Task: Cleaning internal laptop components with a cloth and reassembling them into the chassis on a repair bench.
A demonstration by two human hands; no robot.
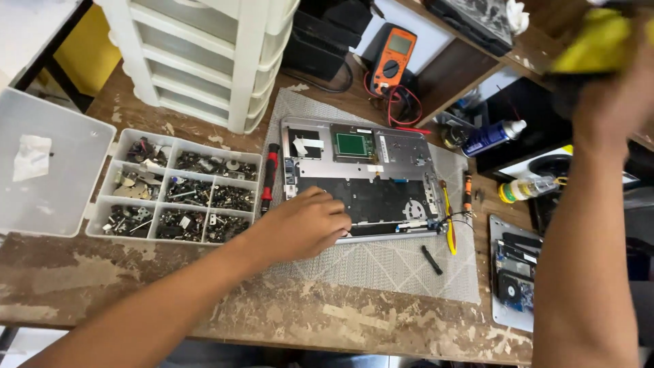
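Head view: my left hand (306, 221) rests on the opened laptop (361, 180), fingers (334, 219) curled loosely on the dark panel near its front left edge; I cannot tell whether they pinch anything. The laptop lies on a grey mat (381, 262) in the middle of the worn table (102, 272). My right hand (613, 88) is raised at the upper right, clenched on a yellow cloth (596, 41). A red screwdriver (269, 178) lies just left of the laptop, beside a parts tray (178, 187) of screws. An orange multimeter (393, 56) sits behind the laptop, a blue spray can (492, 137) to its right, near a yellow tool (448, 221).
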